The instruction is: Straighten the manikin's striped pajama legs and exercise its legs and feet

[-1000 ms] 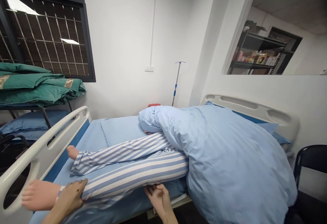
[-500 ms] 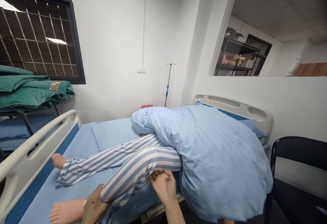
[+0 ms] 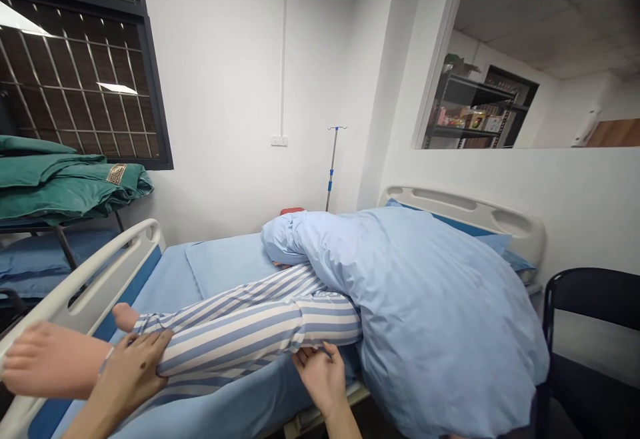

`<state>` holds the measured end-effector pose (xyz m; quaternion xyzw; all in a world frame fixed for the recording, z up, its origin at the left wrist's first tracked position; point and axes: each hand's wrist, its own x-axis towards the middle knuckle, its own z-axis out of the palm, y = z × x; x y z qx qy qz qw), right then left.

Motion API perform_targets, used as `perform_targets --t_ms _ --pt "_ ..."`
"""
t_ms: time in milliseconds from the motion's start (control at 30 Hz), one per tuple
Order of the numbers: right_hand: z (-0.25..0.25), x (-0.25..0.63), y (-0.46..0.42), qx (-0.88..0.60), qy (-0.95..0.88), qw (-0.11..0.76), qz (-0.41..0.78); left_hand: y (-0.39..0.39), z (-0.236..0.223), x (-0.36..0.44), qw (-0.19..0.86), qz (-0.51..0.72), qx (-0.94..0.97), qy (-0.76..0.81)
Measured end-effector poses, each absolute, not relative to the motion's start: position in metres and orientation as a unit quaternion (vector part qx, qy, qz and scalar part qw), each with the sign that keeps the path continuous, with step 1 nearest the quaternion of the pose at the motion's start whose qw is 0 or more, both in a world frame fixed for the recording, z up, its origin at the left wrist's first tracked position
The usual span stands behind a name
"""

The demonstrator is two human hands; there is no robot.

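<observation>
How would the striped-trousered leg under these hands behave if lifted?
The leg likely feels heavy: the left hand grips near the ankle, and the right hand sits beneath it. Its smooth foot suggests a manikin, probably fairly stiff.

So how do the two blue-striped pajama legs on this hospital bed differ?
The nearer striped leg is held by the left hand and right hand, while the farther striped leg lies untouched. The nearer bare foot reaches past the white bed rail; the farther bare foot stays inside it. Both share blue-and-white striped cloth.
</observation>
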<state>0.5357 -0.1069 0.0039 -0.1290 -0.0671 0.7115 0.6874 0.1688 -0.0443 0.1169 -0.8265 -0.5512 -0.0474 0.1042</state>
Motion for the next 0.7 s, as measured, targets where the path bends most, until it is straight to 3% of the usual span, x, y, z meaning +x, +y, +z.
perform_targets --t_ms 133,267,567,700 --pt "-0.012 0.519 -0.102 -0.13 -0.022 0.684 0.717 -0.059 0.153 0.174 0.183 0.005 -0.822 -0.539" --pt "-0.016 0.511 -0.1 -0.159 -0.001 0.685 0.711 -0.069 0.158 0.182 0.198 0.025 -0.815 -0.544" --pt "0.015 0.53 -0.111 -0.137 -0.025 0.691 0.709 -0.058 0.137 0.174 0.082 -0.018 -0.822 -0.563" --pt "0.036 0.543 -0.108 -0.145 -0.067 0.692 0.704 -0.046 0.104 0.189 0.041 -0.054 -0.804 -0.591"
